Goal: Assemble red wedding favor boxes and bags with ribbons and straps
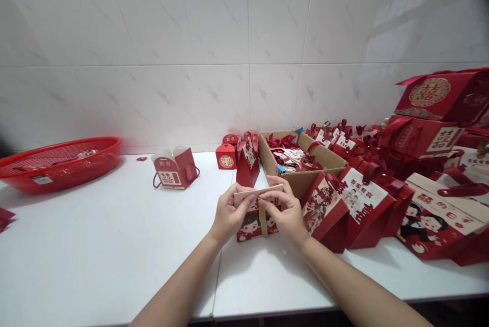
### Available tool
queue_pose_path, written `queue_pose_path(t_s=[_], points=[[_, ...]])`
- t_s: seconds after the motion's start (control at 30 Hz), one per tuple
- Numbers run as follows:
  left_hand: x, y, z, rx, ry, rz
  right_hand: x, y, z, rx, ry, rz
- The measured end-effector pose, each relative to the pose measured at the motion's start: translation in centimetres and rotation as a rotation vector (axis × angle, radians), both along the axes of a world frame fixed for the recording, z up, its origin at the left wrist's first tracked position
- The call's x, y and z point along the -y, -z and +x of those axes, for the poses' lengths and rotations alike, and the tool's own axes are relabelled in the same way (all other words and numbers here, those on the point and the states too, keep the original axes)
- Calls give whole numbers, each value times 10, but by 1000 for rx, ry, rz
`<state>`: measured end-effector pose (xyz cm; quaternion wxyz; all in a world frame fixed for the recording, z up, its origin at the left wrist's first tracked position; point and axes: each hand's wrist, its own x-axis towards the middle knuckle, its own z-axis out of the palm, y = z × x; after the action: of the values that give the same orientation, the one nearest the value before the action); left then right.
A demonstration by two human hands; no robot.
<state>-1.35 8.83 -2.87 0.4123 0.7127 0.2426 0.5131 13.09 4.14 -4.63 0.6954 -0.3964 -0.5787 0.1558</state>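
Note:
A red gift box [251, 228] with cartoon faces stands on the white table, a gold ribbon [263, 220] running down its front. My left hand [233, 211] pinches the left part of the box's pale top edge [272, 189], with the thumb in front. On the right side, my right hand [286, 211] has its thumb and index finger closed at the ribbon's upper end, near the middle of the top edge. The fingertips of both hands almost meet there. Just behind the box stands a narrow red box [247, 166].
A cardboard carton [301, 180] of ribbons and cards sits behind right. Red gift boxes [362, 215] crowd the right side, some stacked [439, 100]. An open red box [175, 171] and a red plastic basket [69, 173] stand left. A tiled wall [153, 62] rises behind.

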Motion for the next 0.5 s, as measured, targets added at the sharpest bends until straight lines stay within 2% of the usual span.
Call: queue_pose_path(t_s=[0.17, 0.27, 0.43, 0.5], points=[[1, 1, -1, -10, 72, 35, -1, 1, -1, 2, 22, 22], [2, 0, -1, -10, 100, 58, -2, 4, -2, -87, 39, 53], [0, -1, -2, -24, 147, 116, 0, 4, -3, -195, -63, -139], [-1, 1, -1, -34, 76, 257, 1, 2, -3, -197, -58, -179]])
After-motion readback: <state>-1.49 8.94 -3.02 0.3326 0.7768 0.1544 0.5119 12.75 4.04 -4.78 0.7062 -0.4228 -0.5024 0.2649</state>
